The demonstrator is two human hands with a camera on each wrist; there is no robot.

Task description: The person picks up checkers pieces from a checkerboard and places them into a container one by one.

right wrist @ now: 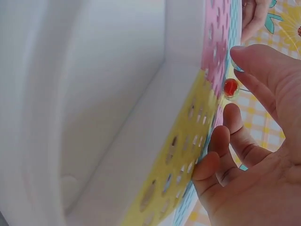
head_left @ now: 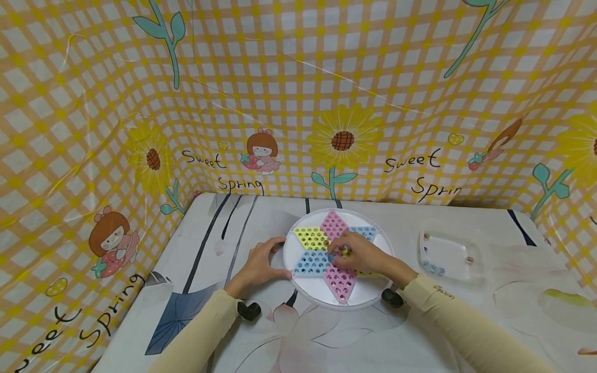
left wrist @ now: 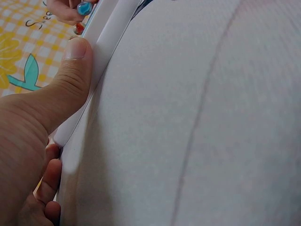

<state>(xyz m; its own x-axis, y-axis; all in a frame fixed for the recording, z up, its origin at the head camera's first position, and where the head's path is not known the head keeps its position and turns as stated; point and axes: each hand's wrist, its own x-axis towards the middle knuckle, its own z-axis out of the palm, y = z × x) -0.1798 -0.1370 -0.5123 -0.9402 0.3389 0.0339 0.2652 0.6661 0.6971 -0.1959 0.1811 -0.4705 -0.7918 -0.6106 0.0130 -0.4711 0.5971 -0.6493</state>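
A round white Chinese checkers board with a pink, yellow and blue star of holes lies in front of me. My left hand rests at its left rim, thumb and fingers spread apart and touching the edge. Over the star's middle, my right hand pinches a blue marble between thumb and index finger. Its other fingers are loosely bent close over the holes. Just below the pinched marble, a red marble sits on the board. A yellowish marble shows under the right hand, which hides part of the star.
A clear plastic tray to the right of the board holds several marbles, including blue ones near its front left corner. A yellow checked cloth hangs behind and on the sides. The table has a flower-patterned cover.
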